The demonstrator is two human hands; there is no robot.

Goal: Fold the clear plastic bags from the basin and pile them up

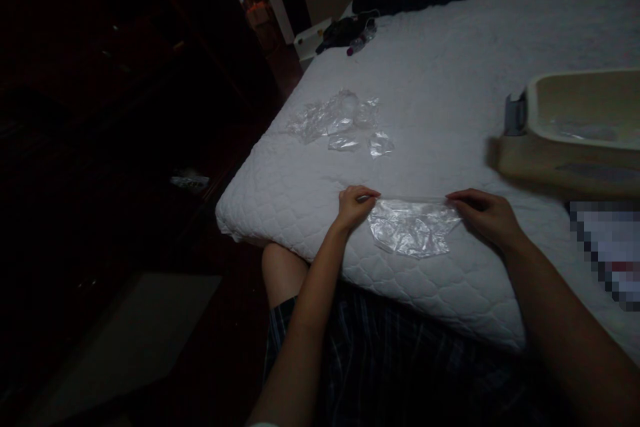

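A clear plastic bag (415, 230) is stretched by its top edge between my two hands, over the near side of the white quilted mattress (290, 213). My left hand (356, 205) pinches the bag's left corner between thumb and fingertips. At the opposite corner, my right hand (484, 213) grips the same edge in a pinch. The bag's lower part hangs wrinkled toward my lap. Beyond my left hand lies a loose pile of crumpled clear plastic bags (340, 117), with a smaller folded piece (381, 145) at its near right.
On the right stands a beige plastic bin (545, 160) with a grey latch, some clear plastic inside. A blurred-out item (607, 247) lies nearer. Dark cloth and a clear bottle (361, 42) rest at the far left corner. Dark floor borders the mattress on the left.
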